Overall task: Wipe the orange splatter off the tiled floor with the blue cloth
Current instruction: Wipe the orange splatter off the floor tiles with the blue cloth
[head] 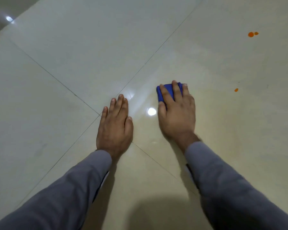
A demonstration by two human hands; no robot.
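Right hand (177, 113): pressed flat on the cloth (166, 92), fingers straight and spread over it.
Left hand (115, 125): lay flat on the floor (90, 55), fingers straight and together, holding nothing.
Cloth: folded, beside a bright glare spot (151, 111).
Orange spots (252, 34): far right, well apart from the cloth; a smaller drop (236, 90) nearer.
In between: bare tile only.

An indoor room is shown, though which kind cannot be told. The tiled floor (76, 52) is laid with large, glossy, cream-coloured tiles, separated by thin dark grout lines (56, 79) that cross beneath the arms. Ceiling lights are mirrored in the polished surface as bright reflections (151, 111). A darker strip (0, 15) is seen along the far left edge.
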